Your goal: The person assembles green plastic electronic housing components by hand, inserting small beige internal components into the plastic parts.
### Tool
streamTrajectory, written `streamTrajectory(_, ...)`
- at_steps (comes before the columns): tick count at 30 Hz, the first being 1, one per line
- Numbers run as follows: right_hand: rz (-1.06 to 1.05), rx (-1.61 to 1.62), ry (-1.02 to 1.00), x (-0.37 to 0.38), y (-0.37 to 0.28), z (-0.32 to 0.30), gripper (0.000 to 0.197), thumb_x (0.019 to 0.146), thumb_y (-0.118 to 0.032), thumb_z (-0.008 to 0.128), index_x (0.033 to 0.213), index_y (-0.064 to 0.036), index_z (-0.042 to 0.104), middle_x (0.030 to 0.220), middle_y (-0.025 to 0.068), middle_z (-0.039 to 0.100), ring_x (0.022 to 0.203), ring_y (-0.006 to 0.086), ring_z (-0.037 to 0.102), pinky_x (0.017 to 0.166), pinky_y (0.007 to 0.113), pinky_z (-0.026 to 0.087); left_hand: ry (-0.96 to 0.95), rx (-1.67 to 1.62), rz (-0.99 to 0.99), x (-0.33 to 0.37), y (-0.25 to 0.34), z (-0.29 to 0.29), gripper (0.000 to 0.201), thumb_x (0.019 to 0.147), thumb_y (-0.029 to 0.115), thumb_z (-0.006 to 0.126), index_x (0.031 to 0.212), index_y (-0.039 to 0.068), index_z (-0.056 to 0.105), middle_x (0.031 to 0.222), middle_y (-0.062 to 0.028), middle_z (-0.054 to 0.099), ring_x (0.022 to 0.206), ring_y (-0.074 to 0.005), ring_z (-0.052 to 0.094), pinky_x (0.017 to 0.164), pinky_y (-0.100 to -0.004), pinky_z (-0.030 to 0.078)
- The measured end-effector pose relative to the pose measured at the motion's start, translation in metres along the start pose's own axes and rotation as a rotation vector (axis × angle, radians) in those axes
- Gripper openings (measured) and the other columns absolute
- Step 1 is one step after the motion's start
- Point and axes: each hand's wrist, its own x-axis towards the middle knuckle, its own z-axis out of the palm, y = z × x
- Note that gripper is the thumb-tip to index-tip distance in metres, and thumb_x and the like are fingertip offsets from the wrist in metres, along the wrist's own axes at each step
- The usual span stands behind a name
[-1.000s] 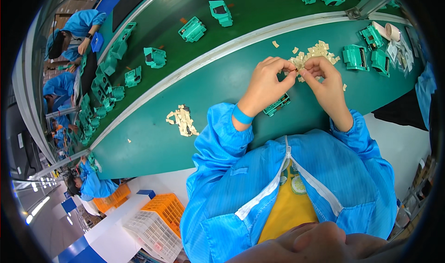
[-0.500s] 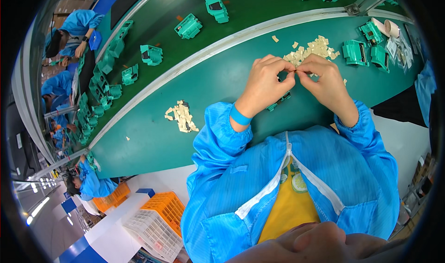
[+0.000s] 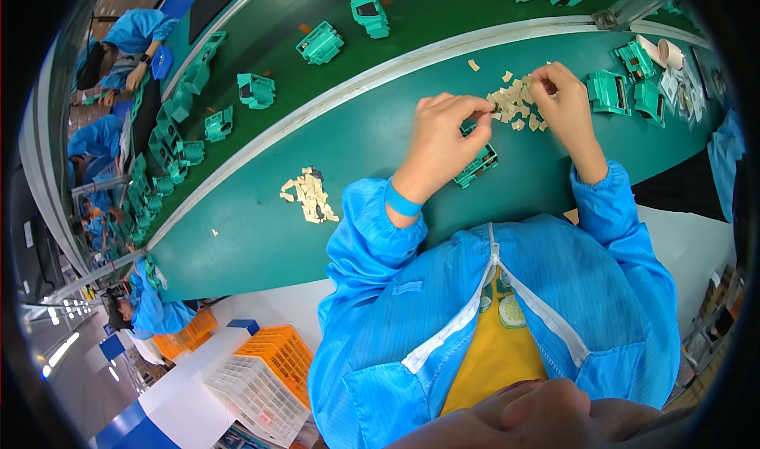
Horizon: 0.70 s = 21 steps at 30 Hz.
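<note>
1. We count 2 piles of beige chips: 1 pile [image 3: 518,105] between our hands, 1 other pile [image 3: 309,196] well left on the bench [image 3: 261,235].
2. Our left hand [image 3: 443,136] curls over 1 green part [image 3: 476,164], fingertips pinched at the chips.
3. Our right hand [image 3: 564,101] pinches a chip just right of the near pile.

A long green counter [image 3: 261,235] curves away beside a darker green conveyor belt [image 3: 443,14], split by a pale rail. Below left, orange [image 3: 273,354] and white [image 3: 253,397] crates sit on a white table over shiny grey floor [image 3: 79,370].
</note>
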Motion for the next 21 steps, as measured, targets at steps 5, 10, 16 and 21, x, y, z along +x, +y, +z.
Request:
streamTrajectory(5, -0.026, -0.140, 0.056, 0.009, 0.033, 0.006, 0.015, 0.090, -0.015, 0.072, 0.094, 0.0003, 0.072, 0.085, 0.0130, 0.066, 0.071, 0.0281, 0.065, 0.068, 0.038, 0.052, 0.130, 0.312, 0.120, -0.012, -0.005, -0.015, 0.009, 0.085, 0.010, 0.076, 0.093, 0.010, 0.076, 0.086, -0.0031, 0.073, 0.083, -0.0232, 0.066, 0.079, -0.0372, 0.045)
streamTrajectory(10, -0.144, -0.065, 0.208, 0.002, -0.007, 0.010, 0.020, 0.091, -0.017, 0.075, 0.092, 0.0009, 0.066, 0.078, 0.0075, 0.063, 0.067, 0.0216, 0.061, 0.067, 0.035, 0.052, 0.223, 0.462, 0.194, -0.031, -0.002, -0.018, 0.014, 0.082, 0.007, 0.078, 0.095, 0.012, 0.076, 0.089, -0.0007, 0.072, 0.084, -0.0213, 0.064, 0.078, -0.0377, 0.043)
streamTrajectory(16, 0.550, 0.731, -0.660, -0.026, -0.059, 0.017, 0.041, 0.098, -0.040, 0.070, 0.081, -0.0027, 0.066, 0.073, -0.0001, 0.060, 0.069, 0.0078, 0.055, 0.062, 0.023, 0.044, 0.225, 0.498, 0.239, -0.042, 0.005, -0.008, 0.023, 0.077, 0.005, 0.080, 0.098, 0.011, 0.073, 0.093, -0.0007, 0.068, 0.086, -0.0220, 0.063, 0.078, -0.0384, 0.042)
streamTrajectory(21, 0.628, 0.808, -0.660, -0.025, -0.052, 0.014, 0.027, 0.097, -0.027, 0.069, 0.087, -0.0020, 0.069, 0.078, 0.0015, 0.063, 0.071, 0.0087, 0.059, 0.066, 0.023, 0.047, 0.229, 0.491, 0.270, -0.046, 0.007, -0.004, 0.026, 0.076, 0.007, 0.082, 0.100, 0.010, 0.072, 0.096, -0.0018, 0.068, 0.088, -0.0225, 0.063, 0.078, -0.0393, 0.043)
